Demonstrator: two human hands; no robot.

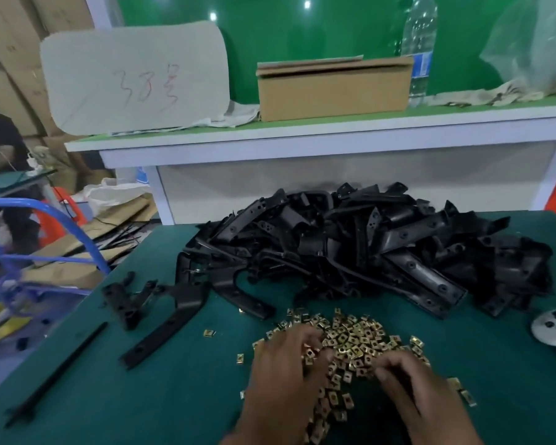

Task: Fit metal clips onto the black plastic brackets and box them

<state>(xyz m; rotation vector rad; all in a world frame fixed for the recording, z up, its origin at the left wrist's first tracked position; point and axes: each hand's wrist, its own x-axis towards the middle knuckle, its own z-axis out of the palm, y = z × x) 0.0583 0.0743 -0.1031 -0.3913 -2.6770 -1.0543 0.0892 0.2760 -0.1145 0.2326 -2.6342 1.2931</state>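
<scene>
Head view: both my hands sit in the clips, a gold heap on the green mat near me. Left hand lies palm down, fingers curled into the heap; whether it has hold of a clip I cannot tell. Right hand is curled too, fingertips down among the clips; its grip I cannot tell either. Brackets piled black just beyond the clips. One bracket lies apart, left. Box on the shelf behind, well apart.
</scene>
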